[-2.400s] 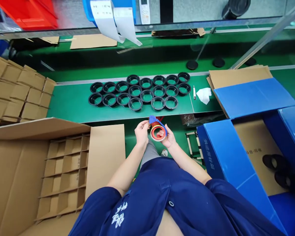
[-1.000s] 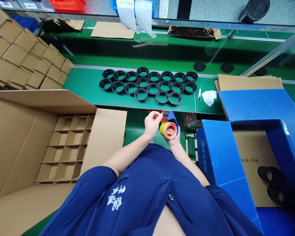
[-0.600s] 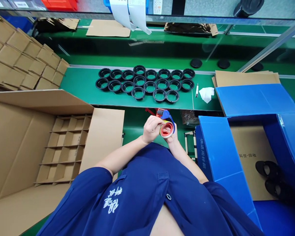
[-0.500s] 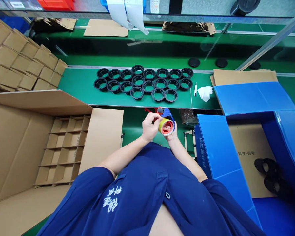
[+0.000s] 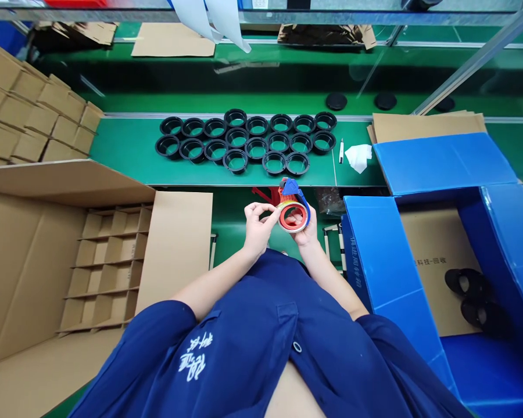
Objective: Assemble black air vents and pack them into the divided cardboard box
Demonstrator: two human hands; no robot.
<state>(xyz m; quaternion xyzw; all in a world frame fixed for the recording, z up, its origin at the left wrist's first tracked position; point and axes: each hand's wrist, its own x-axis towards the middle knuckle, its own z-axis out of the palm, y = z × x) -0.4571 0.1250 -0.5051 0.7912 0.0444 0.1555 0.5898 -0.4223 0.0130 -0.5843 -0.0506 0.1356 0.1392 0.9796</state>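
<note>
In front of my waist, my right hand (image 5: 307, 232) is closed round a red and blue tape dispenser (image 5: 291, 187). A roll of yellowish tape (image 5: 281, 208) with a red hub sits on it, its round opening facing me. Some right-hand fingers show through the hub. My left hand (image 5: 257, 229) meets the roll's left edge, thumb and forefinger pinched against the tape; whether a loose tape end is between them is too small to tell. Past the dispenser, several black rings (image 5: 236, 161) stand in rows on the green bench (image 5: 131, 139).
At left stands an open cardboard box (image 5: 21, 244) with a divider grid (image 5: 102, 273). An open blue box (image 5: 375, 249) at right holds black ring-like parts (image 5: 468, 283). A white pen (image 5: 341, 151) and white cloth (image 5: 358, 158) lie on the bench. Small cartons (image 5: 35, 110) are stacked far left.
The tape roll has turned so its opening faces me more squarely. My left hand has shifted slightly left and its fingers have spread a little. The whole view has tilted down slightly.
</note>
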